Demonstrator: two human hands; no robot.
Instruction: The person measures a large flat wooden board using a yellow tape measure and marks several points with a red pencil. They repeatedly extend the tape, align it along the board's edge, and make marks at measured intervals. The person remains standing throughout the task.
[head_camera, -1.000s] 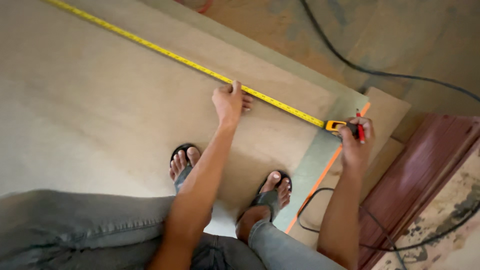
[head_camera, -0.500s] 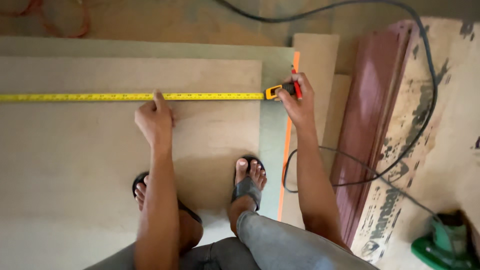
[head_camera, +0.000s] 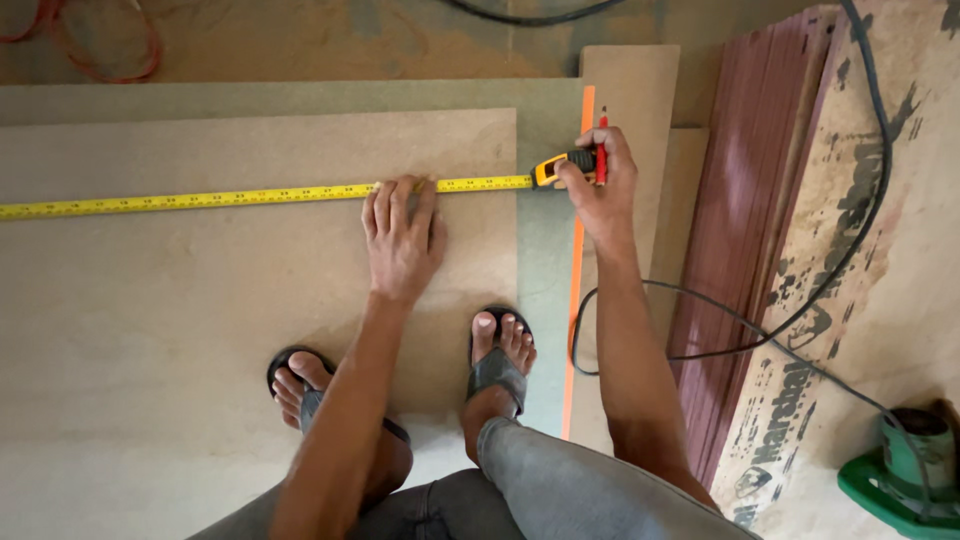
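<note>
A yellow tape measure blade (head_camera: 220, 198) stretches left to right across a large tan board (head_camera: 180, 300) on the floor. My left hand (head_camera: 403, 235) lies flat on the board, fingers pressing the tape down. My right hand (head_camera: 600, 185) grips the yellow and black tape measure case (head_camera: 562, 166) just past the board's right edge, together with a red pencil (head_camera: 602, 148) that sticks up between the fingers. Both my feet in sandals stand on the board below the hands.
A green sheet (head_camera: 545, 280) lies under the board, with a thin orange strip (head_camera: 575, 300) along its right side. Dark red panels (head_camera: 745, 230) are stacked at right. A black cable (head_camera: 800, 330) runs to a green power tool (head_camera: 900, 470). Red cord (head_camera: 100, 40) lies at top left.
The view has swung so the tape now runs level. My left hand has slid right along the tape, closer to my right hand, which still holds the case.
</note>
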